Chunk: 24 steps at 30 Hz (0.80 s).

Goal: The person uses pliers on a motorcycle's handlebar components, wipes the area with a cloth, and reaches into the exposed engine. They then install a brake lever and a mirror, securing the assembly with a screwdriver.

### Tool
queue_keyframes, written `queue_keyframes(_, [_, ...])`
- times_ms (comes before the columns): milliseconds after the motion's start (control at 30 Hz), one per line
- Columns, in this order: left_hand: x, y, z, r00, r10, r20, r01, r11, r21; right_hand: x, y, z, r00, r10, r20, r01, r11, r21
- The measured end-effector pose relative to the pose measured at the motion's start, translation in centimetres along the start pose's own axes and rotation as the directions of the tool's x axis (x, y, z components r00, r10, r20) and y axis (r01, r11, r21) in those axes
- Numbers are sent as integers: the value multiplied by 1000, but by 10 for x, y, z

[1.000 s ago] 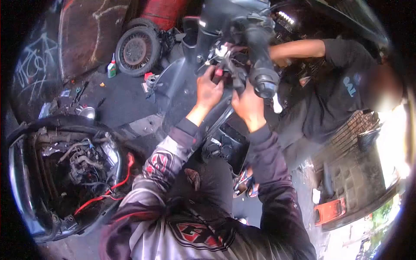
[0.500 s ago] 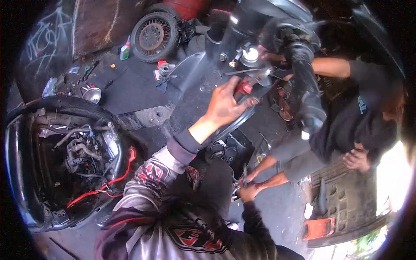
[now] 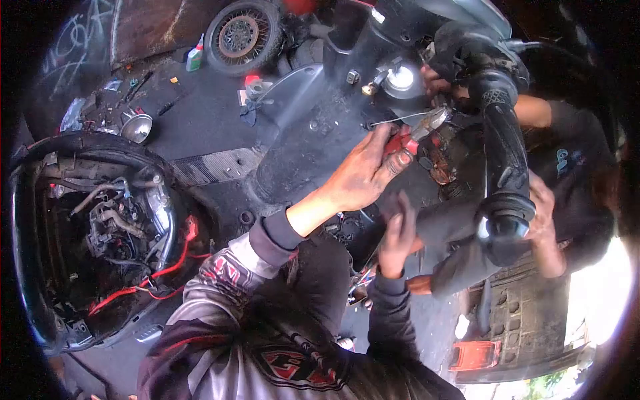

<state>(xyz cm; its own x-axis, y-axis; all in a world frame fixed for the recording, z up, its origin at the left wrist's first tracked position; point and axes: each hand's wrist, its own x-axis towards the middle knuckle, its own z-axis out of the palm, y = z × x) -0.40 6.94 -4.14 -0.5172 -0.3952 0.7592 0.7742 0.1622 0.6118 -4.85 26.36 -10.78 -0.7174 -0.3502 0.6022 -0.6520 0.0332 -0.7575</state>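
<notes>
Gripped red-handled pliers (image 3: 421, 130) in the left hand (image 3: 363, 172), near the handlebar (image 3: 505, 147) and close to a thin cable (image 3: 395, 120), best worked with a firm squeeze and steady angle, and held the right hand (image 3: 397, 237) spread, seemingly empty through the blur.

Pliers (image 3: 427, 126) left of the handlebar (image 3: 504, 143)

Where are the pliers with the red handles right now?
In the head view, the pliers are right of centre, held in the person's left hand, left of the black handlebar grip.
</notes>
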Motion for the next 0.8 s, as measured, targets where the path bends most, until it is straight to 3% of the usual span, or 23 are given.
queue_keyframes(33, [-1,0,0,1000,5,3,-5,1000,-4,25,-39,23,996,-84,13,80,981,179])
queue_keyframes(133, [-5,0,6,1000,2,-15,-3,999,-39,76,-74,49,955,-284,83,265,945,191])
queue_keyframes(167, [-6,-2,7,999,-2,-35,0,998,-68,84,-80,56,951,-276,137,266,960,88])
queue_keyframes(200, [-8,-10,5,992,126,-29,-127,992,-15,88,-83,61,947,-260,189,268,963,-19])
queue_keyframes(300, [-17,-22,-6,991,106,-81,-107,994,-11,92,-87,69,969,-216,123,230,967,-110])
queue_keyframes(333, [-11,-22,-16,967,207,-151,-189,973,130,91,-85,67,987,-127,101,142,976,-164])
queue_keyframes(367, [-13,-35,-19,957,21,-289,-63,989,-137,90,-86,67,987,-126,99,142,976,-167])
queue_keyframes(433, [6,12,-38,933,-145,-330,82,977,-199,87,-93,69,996,-41,78,50,992,-117])
queue_keyframes(467, [16,32,-41,933,-151,-327,87,975,-203,86,-97,70,999,-19,37,23,993,-120])
queue_keyframes(500, [26,50,-40,977,-76,-198,69,997,-41,88,-91,68,999,-13,35,17,992,-125])
queue_keyframes(533, [33,59,-37,998,-21,-52,27,993,116,93,-82,63,958,-285,16,277,913,-299])
queue_keyframes(567, [38,62,-34,998,-27,-49,32,993,110,96,-77,59,842,-537,49,496,736,-462])
queue_keyframes(633, [50,60,-28,997,74,2,-73,982,173,95,-87,59,867,-498,2,439,763,-475])
queue_keyframes(733, [58,52,-27,995,98,-11,-95,984,153,91,-100,57,956,-289,-60,240,880,-410])
queue_keyframes(800, [59,54,-29,994,107,12,-107,974,201,88,-102,54,963,-266,-47,223,883,-413])
